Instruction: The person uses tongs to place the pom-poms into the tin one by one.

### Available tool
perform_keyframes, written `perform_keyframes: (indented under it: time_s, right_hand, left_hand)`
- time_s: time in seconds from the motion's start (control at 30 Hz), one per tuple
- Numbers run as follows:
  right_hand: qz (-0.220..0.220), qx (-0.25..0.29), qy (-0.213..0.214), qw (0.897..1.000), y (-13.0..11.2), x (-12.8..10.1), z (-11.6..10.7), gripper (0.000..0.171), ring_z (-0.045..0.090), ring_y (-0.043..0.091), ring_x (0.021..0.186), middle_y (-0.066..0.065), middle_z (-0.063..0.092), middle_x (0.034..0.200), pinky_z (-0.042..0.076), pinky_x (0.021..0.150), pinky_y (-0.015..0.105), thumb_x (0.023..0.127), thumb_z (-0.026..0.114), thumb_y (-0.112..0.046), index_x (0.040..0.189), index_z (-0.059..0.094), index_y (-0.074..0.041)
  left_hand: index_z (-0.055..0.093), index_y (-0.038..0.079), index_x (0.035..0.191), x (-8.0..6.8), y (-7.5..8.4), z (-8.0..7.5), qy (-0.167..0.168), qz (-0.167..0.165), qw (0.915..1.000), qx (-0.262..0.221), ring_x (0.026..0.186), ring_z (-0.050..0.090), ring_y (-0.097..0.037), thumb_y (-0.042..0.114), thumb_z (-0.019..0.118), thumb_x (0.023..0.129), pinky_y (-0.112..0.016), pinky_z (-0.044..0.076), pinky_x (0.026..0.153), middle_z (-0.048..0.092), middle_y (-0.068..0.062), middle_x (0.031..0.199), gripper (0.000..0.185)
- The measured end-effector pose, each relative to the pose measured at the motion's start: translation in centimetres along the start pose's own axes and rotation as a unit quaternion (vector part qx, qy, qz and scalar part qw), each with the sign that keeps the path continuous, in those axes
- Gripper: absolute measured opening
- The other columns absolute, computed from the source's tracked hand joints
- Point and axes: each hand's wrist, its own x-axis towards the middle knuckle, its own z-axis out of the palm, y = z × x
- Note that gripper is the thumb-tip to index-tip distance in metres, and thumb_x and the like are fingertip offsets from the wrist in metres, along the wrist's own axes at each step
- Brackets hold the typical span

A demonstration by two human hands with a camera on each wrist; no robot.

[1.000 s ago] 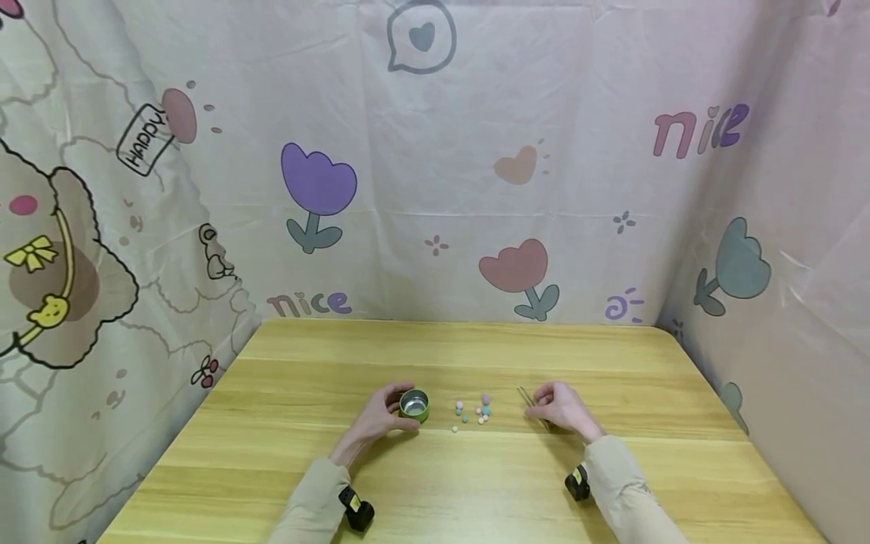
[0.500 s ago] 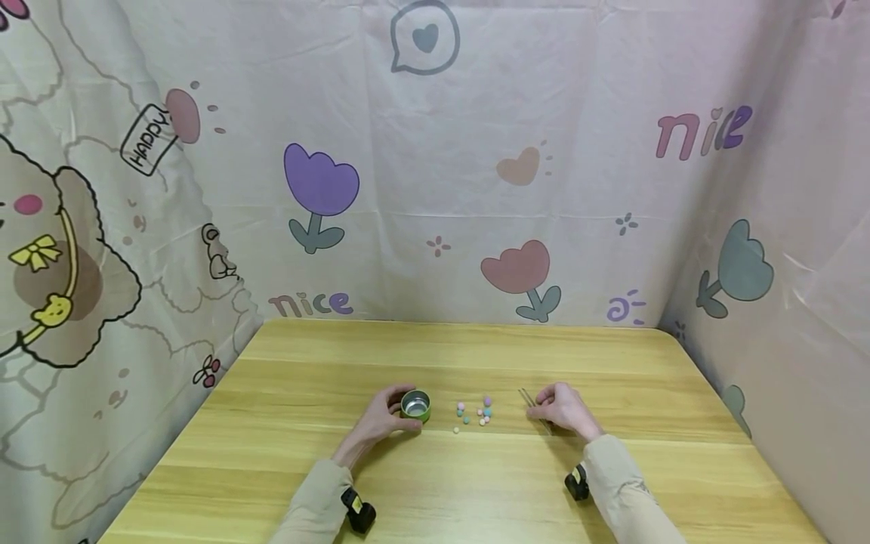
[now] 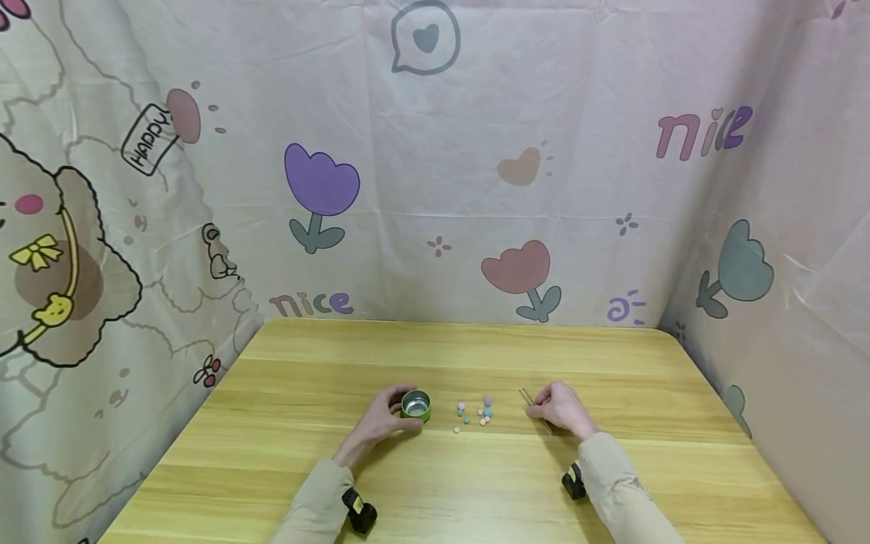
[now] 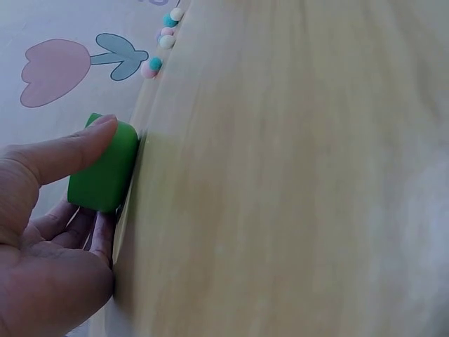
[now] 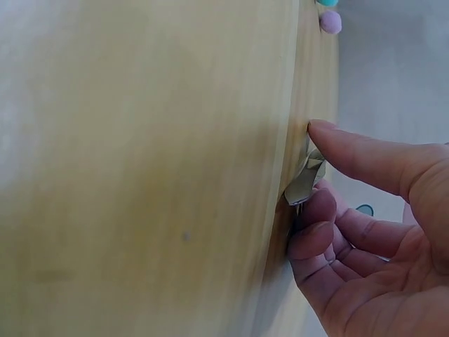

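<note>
Tweezers [image 3: 534,404] are lying on the wooden table [image 3: 476,483] right under my right hand [image 3: 560,409], and honestly not much has changed over the last second. The right hand has crept a tiny bit toward me and its sleeve [image 3: 621,491] sits slightly lower in the head view, that's about it. From the right wrist cam the thumb and curled fingers [image 5: 330,232] are closed around the tweezers' metal end [image 5: 306,181], pinching it against the tabletop, so I'd call that a grip, though the tool still looks flat on the wood rather than lifted.

Left hand [image 3: 378,417] hasn't budged at all. It's wrapped around the little green tin [image 3: 415,405], thumb on one side [image 4: 84,151] and fingers curled behind it, tin standing upright on the table with its shiny inside facing up.

Between the two hands there's the same scatter of small coloured beads [image 3: 476,412], pink, teal, white, one purple-ish, just right of the tin and left of the tweezers. None of them seem to have shifted between frames. Cartoon tulip backdrop [image 3: 435,151] all around as before.
</note>
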Motion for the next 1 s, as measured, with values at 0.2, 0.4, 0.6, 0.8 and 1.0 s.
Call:
perform_keyframes:
  time_s: [0.2, 0.4, 0.6, 0.8, 1.0]
  right_hand:
    - [-0.004, -0.006, 0.005, 1.0, 0.0, -0.01, 0.04, 0.023, 0.059, 0.018, 0.075, 0.01, 0.066, 0.085, 0.049, 0.064, 0.028, 0.083, 0.08, -0.015, 0.092, 0.067, 0.002]
    - [-0.018, -0.014, 0.018, 1.0, 0.08, 0.11, 0.16, 0.017, 0.059, 0.017, 0.074, 0.008, 0.068, 0.081, 0.049, 0.066, 0.028, 0.081, 0.08, -0.013, 0.086, 0.069, -0.001]
    - [-0.023, -0.018, 0.02, 0.999, 0.1, 0.14, 0.19, 0.014, 0.059, 0.017, 0.073, 0.008, 0.069, 0.08, 0.049, 0.066, 0.028, 0.083, 0.078, -0.012, 0.085, 0.07, -0.001]
    - [-0.027, -0.018, 0.021, 0.999, 0.17, 0.1, 0.18, 0.012, 0.059, 0.017, 0.073, 0.009, 0.07, 0.082, 0.05, 0.067, 0.029, 0.084, 0.075, -0.011, 0.085, 0.07, 0.0]
    - [-0.034, -0.011, 0.023, 0.999, 0.23, -0.05, 0.27, 0.011, 0.059, 0.016, 0.073, 0.008, 0.069, 0.08, 0.049, 0.067, 0.028, 0.083, 0.074, -0.011, 0.084, 0.069, -0.001]
  left_hand:
    - [0.045, -0.012, 0.14, 0.05, -0.09, 0.01, 0.002, 0.0, 1.0, 0.001, 0.129, 0.051, -0.046, -0.001, 0.082, 0.079, -0.058, 0.039, 0.116, 0.052, -0.032, 0.138, 0.072]
    - [0.045, -0.013, 0.139, 0.1, -0.19, -0.01, 0.006, 0.005, 1.0, 0.006, 0.128, 0.051, -0.046, 0.0, 0.082, 0.079, -0.059, 0.039, 0.115, 0.053, -0.032, 0.136, 0.072]
    - [0.046, -0.013, 0.139, 0.16, -0.26, -0.02, 0.005, 0.01, 0.9999, 0.01, 0.127, 0.052, -0.047, 0.0, 0.082, 0.079, -0.059, 0.041, 0.114, 0.054, -0.032, 0.136, 0.071]
    - [0.046, -0.013, 0.139, 0.12, -0.27, 0.02, 0.006, 0.008, 0.9999, 0.013, 0.127, 0.053, -0.047, 0.0, 0.083, 0.079, -0.058, 0.042, 0.113, 0.054, -0.032, 0.136, 0.071]
    - [0.047, -0.013, 0.138, 0.11, -0.26, 0.03, 0.008, 0.011, 0.9998, 0.013, 0.126, 0.053, -0.046, -0.001, 0.082, 0.079, -0.058, 0.042, 0.113, 0.054, -0.032, 0.135, 0.07]
